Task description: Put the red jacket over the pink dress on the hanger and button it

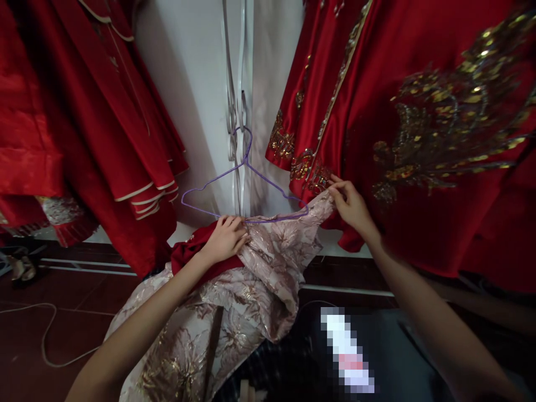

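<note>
A purple wire hanger [268, 180] hangs by its hook from a grey metal stand. Over its lower bar lies the upper edge of a pale pink brocade garment [238, 329] with shiny gold flowers; the rest bunches down toward me. My left hand [228, 239] grips the cloth at the middle of that bar, fingers curled over it. Past the bar's right end, my right hand [350, 204] pinches a corner of the same garment and holds it stretched out. A dark red cloth [190, 245] lies under my left wrist, against the brocade.
Red garments [125, 111] hang at the left. More red satin clothing [402, 223] with gold sequins hangs close by my right hand. A metal stand [243, 56] rises before a white wall. A cable [52, 335] crosses the dark floor, and shoes [22, 268] stand far left.
</note>
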`<action>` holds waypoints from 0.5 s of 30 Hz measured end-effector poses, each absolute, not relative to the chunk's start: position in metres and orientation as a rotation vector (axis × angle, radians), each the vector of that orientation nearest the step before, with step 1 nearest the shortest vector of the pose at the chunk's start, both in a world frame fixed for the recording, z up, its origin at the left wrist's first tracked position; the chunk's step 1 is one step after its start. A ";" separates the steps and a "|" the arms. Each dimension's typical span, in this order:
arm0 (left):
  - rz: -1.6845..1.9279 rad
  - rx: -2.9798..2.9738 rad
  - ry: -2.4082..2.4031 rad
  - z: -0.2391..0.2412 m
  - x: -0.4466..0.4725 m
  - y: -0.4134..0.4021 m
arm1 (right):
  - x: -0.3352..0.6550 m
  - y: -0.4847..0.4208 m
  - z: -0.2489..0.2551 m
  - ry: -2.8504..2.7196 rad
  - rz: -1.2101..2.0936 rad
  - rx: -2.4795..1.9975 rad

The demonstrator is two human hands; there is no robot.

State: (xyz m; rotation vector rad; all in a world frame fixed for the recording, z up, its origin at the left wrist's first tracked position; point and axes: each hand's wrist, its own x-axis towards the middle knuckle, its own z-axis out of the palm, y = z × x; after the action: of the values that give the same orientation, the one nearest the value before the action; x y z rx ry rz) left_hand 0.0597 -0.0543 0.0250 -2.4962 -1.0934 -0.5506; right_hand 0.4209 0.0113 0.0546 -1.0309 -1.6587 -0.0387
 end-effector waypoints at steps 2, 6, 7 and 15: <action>-0.520 -2.465 -1.095 0.024 0.062 -0.053 | 0.410 0.005 0.063 -1.679 -0.051 -0.997; -0.484 -2.409 -1.108 0.023 0.066 -0.051 | 0.396 -0.008 0.077 -1.755 -0.079 -0.984; -0.479 -2.401 -1.110 0.023 0.066 -0.051 | 0.396 -0.010 0.078 -1.763 -0.087 -0.994; -0.474 -2.412 -1.109 0.023 0.063 -0.051 | 0.432 -0.015 0.065 -1.687 -0.085 -1.083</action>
State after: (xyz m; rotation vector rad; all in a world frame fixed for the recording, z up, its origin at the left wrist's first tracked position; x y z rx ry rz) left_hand 0.0630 -0.0508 0.0231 -2.4121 -1.1094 -0.4736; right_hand 0.4322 -0.0152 0.0655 -1.0834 -1.6868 -0.0849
